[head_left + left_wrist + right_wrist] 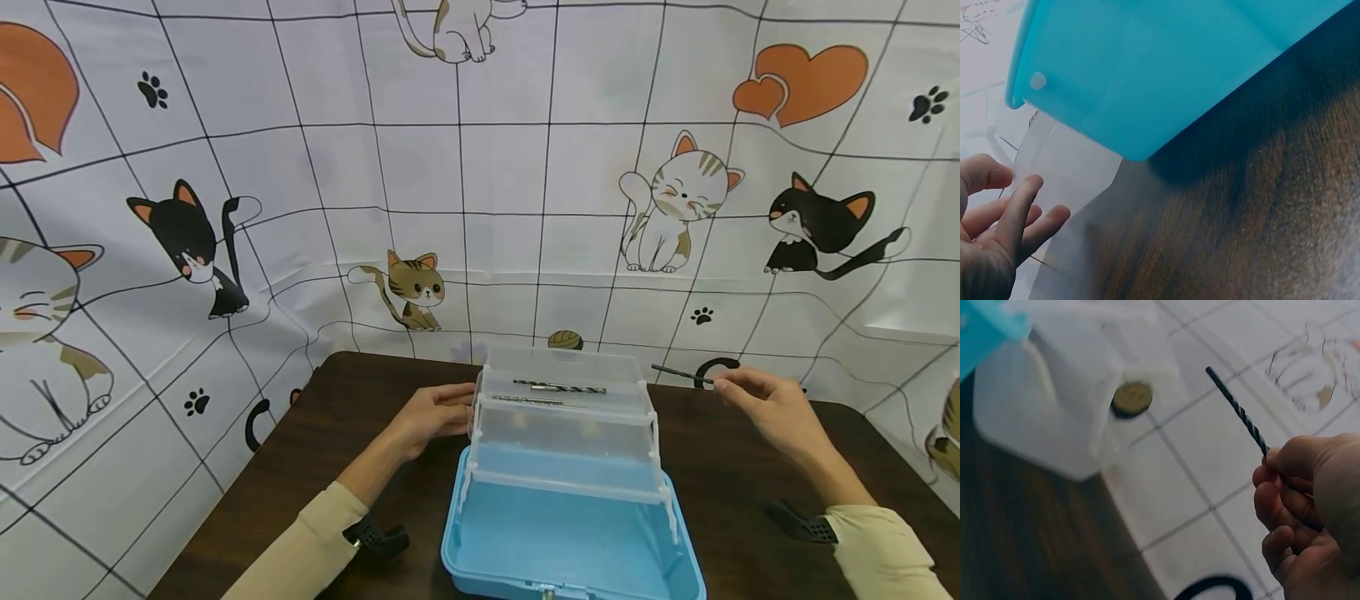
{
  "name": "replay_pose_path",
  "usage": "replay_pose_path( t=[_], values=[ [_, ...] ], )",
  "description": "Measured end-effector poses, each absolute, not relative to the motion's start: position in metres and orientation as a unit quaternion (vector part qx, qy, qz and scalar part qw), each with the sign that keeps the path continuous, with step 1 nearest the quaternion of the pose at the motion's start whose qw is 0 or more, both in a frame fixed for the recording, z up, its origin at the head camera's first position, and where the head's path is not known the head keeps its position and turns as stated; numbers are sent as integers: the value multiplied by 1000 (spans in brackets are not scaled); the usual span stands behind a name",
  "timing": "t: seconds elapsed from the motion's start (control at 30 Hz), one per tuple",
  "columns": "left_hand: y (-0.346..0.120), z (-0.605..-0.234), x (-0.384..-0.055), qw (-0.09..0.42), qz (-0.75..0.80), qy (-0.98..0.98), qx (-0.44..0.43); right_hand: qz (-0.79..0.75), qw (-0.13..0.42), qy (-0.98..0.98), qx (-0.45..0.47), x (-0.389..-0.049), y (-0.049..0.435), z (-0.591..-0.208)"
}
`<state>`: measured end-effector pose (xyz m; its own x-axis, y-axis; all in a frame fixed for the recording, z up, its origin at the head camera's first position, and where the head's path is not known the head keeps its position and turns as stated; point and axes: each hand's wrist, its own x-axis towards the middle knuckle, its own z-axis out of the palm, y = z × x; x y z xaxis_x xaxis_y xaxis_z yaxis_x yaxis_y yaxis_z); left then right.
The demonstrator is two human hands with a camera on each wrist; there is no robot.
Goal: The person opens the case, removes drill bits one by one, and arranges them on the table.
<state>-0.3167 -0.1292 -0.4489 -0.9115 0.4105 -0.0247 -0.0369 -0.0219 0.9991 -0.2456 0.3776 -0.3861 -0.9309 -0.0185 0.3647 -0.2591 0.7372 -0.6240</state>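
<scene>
A light-blue toolbox (555,533) stands on the table, its base empty in front and its clear plastic upper part (570,437) unfolded behind. Several twist drill bits (568,389) lie in the topmost clear tray. At the left end of that tray is my left hand (431,419), its fingers loosely extended with the tips right at the plastic edge, as the left wrist view also shows. Out to the right, my right hand (772,408) pinches a dark drill bit (1238,412) by one end between thumb and fingers. The bit's free end points left, toward the tray.
The dark wooden table (397,383) carries the box. Behind and to the left hangs a white sheet (502,167) with a black grid and printed cats. Dark straps (378,537) are around both wrists.
</scene>
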Motion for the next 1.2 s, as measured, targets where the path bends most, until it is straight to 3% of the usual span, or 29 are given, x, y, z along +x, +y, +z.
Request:
replay_pose_path(
  t=[0.2, 0.63, 0.77, 1.07, 1.2],
  values=[
    [-129, -448, -317, 161, 705, 676, 139, 319, 177, -929, 65, -246, 409, -413],
    [-126, -450, -314, 153, 702, 683, 132, 312, 103, -942, 63, -250, 467, -459],
    [-127, -446, -315, 159, 694, 690, 128, 308, 111, -943, 56, -250, 476, -470],
    [-130, -444, -315, 177, 690, 688, 137, 265, 189, -941, 88, -254, 482, -484],
    [-130, -443, -314, 182, 686, 688, 148, 262, 180, -944, 84, -251, 481, -486]
  ],
)
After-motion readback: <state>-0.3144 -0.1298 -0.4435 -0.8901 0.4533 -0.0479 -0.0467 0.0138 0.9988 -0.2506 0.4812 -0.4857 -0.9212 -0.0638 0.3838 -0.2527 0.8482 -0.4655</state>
